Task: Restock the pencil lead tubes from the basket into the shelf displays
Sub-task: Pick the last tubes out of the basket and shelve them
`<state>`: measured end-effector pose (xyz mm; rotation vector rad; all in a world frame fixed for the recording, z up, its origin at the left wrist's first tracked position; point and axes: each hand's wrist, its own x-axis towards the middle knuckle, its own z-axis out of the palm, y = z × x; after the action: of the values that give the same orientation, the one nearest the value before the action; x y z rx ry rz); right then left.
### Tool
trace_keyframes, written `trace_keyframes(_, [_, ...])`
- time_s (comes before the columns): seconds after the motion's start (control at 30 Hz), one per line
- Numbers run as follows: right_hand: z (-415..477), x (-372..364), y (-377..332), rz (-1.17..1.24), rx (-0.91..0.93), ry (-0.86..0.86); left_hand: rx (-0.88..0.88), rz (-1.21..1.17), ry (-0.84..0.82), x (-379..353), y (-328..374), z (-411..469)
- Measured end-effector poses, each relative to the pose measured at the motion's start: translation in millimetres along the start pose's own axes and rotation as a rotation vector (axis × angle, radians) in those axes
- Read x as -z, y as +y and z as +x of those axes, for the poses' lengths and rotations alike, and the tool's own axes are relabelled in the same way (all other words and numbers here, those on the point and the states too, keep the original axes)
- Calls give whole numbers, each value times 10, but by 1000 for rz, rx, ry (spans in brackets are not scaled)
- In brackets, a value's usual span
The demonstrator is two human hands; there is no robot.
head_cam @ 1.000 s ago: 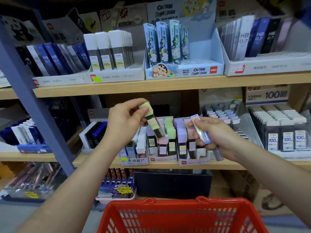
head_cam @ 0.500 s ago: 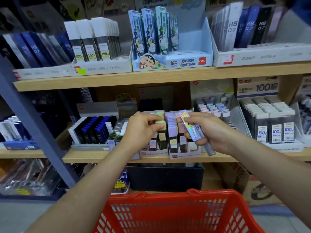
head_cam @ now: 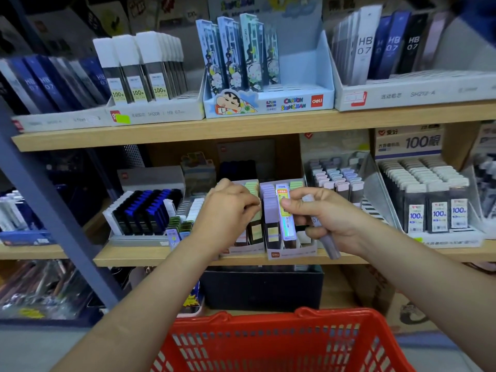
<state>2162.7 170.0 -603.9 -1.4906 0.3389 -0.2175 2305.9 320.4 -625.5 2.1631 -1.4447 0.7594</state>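
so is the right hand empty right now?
No, the right hand grips a holographic lead tube upright, with a grey tube tucked beneath.

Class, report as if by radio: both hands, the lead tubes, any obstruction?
Left hand at the pastel display, grip unclear. Right hand gripping iridescent tube and grey tube. Nothing blocking the display.

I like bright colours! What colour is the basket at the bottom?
Red, the basket, seen best in the head view.
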Motion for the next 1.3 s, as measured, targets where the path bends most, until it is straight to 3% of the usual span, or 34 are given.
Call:
trace_keyframes(0.13, [-5,-8,4,67,-26,-37,-8,13,6,-2,-71,-26])
trace_keyframes(0.23, [-21,-45,-8,73,-27,-50,119,-101,-71,71,-46,-42])
trace_keyframes(0.3, [-33,-83,-25,32,-18,-47,258,-288,-68,205,12,-4])
trace_keyframes(0.37, [-43,-136,-51,-11,6,-60,389,-639,-127,420,96,67])
trace_keyframes(0.43, [-49,-207,-86,-43,41,-95,420,-885,-286,632,164,105])
trace_keyframes(0.5, [-54,-300,-118,-67,78,-135,406,-955,-403,762,185,95])
trace_keyframes(0.57, [-53,-407,-152,-67,93,-154,425,-930,-356,863,140,83])
trace_keyframes(0.73, [-31,-581,-223,184,9,-148,517,-683,-15,1237,-350,-7])
trace_keyframes(0.83, [-42,-670,-202,199,-14,-182,526,-418,-83,1333,-624,-191])
trace_keyframes(1.0, [4,-812,-111,158,-31,-229,577,-400,-197,1238,-712,-378])
trace_keyframes(1.13, [51,-872,-90,52,-11,-133,491,-193,-212,1093,-661,-407])
trace_keyframes(1.3, [38,-856,-86,101,-20,-125,412,-91,-249,984,-657,-438])
